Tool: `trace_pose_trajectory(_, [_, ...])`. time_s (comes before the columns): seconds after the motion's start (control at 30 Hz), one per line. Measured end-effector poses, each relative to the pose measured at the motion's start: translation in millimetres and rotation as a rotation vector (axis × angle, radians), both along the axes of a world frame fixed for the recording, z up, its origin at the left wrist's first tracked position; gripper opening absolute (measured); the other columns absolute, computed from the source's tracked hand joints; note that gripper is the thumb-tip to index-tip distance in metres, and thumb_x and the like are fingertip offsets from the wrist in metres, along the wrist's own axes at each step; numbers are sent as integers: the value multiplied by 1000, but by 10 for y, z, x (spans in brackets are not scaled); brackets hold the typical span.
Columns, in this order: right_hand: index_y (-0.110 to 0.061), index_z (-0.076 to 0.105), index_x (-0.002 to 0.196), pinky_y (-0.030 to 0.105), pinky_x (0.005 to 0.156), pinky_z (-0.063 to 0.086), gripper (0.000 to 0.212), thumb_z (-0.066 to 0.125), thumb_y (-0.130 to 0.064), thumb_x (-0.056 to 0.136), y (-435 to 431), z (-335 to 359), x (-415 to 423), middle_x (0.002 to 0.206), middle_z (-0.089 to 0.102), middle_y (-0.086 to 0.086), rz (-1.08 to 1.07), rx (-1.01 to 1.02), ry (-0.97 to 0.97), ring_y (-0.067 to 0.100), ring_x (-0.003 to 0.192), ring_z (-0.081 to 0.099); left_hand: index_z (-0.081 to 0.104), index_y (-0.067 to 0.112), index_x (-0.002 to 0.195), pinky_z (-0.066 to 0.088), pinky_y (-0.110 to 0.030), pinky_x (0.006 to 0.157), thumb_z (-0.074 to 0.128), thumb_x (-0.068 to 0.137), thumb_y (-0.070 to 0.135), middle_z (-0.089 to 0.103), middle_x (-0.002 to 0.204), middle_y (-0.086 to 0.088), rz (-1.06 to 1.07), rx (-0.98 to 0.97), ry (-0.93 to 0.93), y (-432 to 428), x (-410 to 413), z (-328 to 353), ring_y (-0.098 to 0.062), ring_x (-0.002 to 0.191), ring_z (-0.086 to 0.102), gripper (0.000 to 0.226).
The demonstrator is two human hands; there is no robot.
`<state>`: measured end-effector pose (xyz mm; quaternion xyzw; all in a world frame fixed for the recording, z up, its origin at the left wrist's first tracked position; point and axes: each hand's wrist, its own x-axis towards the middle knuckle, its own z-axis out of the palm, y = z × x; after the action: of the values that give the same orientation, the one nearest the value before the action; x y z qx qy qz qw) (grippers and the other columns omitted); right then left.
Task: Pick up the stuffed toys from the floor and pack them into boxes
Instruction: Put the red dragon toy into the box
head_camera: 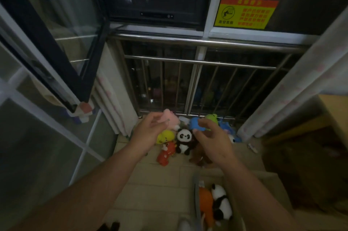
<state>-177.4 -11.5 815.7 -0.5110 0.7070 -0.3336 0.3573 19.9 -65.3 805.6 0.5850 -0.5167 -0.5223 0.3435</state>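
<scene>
Dim light falls on a narrow tiled floor (150, 183) that ends at a steel railing (207, 42) in front of dark window glass, with a pale curtain (113, 89) hanging on the left and another (282, 99) on the right. High on the glass is a yellow and red warning sticker (244, 13). Both my arms reach forward over the floor. My left hand (150, 132) is turned palm inward with its fingers relaxed and spread, and it holds nothing. My right hand (214, 142) has its fingers loosely curled and, as far as I can see, it grips nothing either; in the view it overlaps the blue toy (194, 124), but I cannot tell whether it touches it. The stuffed toys lie heaped on the tiles at the foot of the railing, between the two curtains. A pink toy (172, 119) sits farthest back on the left, partly behind my left hand. A yellow toy (165, 136) is just in front of it, and a red toy (166, 153) lies nearest me on that side. The panda (183, 140) sits upright in the middle of the heap, between my hands, touching the red toy. A green frog (211, 117) is at the back beside the blue toy, and a brown toy (199, 155) lies under my right wrist. Close to me, low in the view on the right, stands a box (195, 202) that already has an orange toy (206, 202) and a second panda (222, 204) lying side by side in it. Dark cardboard boxes (301, 155) are stacked by the right curtain.
</scene>
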Motion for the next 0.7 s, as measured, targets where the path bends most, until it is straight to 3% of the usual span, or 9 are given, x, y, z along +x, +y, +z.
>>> trace_pose_trajectory(0.13, [-33, 56, 119, 6, 61, 41, 29, 63, -34, 90, -304, -241, -92, 93, 52, -30, 7, 35, -35, -8, 84, 54, 58, 33, 100, 43, -24, 84, 70, 81, 26, 58, 98, 20, 34, 32, -7, -308, -52, -191, 5, 92, 54, 24])
trace_pose_trajectory(0.23, [-31, 56, 117, 1, 62, 42, 29, 65, -32, 89, -627, -543, -201, 102, 58, -20, 21, 70, -77, -4, 87, 57, 57, 38, 92, 42, -17, 75, 70, 83, 23, 59, 97, 20, 60, 62, -16, -581, -137, -415, 6, 90, 54, 22])
trace_pose_trajectory(0.33, [-27, 59, 121, 4, 65, 44, 33, 65, -32, 89, -988, -949, -301, 104, 60, -16, 37, 116, -94, -6, 87, 57, 59, 36, 98, 45, -23, 84, 68, 69, 40, 62, 102, 11, 113, 85, -39, -904, -258, -786, -4, 95, 58, 30])
trace_pose_trajectory(0.4, [-26, 60, 121, 15, 77, 51, 33, 66, -32, 89, -1206, -1295, -355, 107, 63, -12, 41, 145, -122, 3, 95, 61, 59, 29, 106, 44, -26, 84, 69, 73, 39, 62, 106, 6, 130, 129, -50, -1127, -345, -1105, -10, 99, 58, 36])
trace_pose_trajectory(0.47, [-26, 61, 121, 27, 85, 54, 34, 67, -31, 88, -1400, -1648, -402, 104, 63, -14, 46, 161, -123, 6, 98, 62, 59, 23, 109, 43, -23, 77, 67, 85, 27, 62, 108, 3, 157, 168, -43, -1352, -430, -1465, -12, 99, 57, 26])
trace_pose_trajectory(0.6, [-31, 63, 110, 41, 85, 56, 26, 69, -23, 87, -1743, -2520, -418, 96, 60, -20, 21, 192, -180, 13, 99, 64, 59, 19, 101, 44, -14, 71, 65, 88, 15, 60, 100, 4, 157, 190, -42, -1696, -543, -2323, -9, 92, 55, 15])
trace_pose_trajectory(0.7, [-49, 59, 91, 47, 84, 56, 32, 71, -20, 84, -1909, -3420, -339, 97, 62, -21, -8, 213, -212, 16, 101, 64, 60, 19, 106, 43, -24, 77, 71, 81, 24, 61, 106, -1, 122, 253, -49, -1847, -538, -3222, -11, 90, 57, 28])
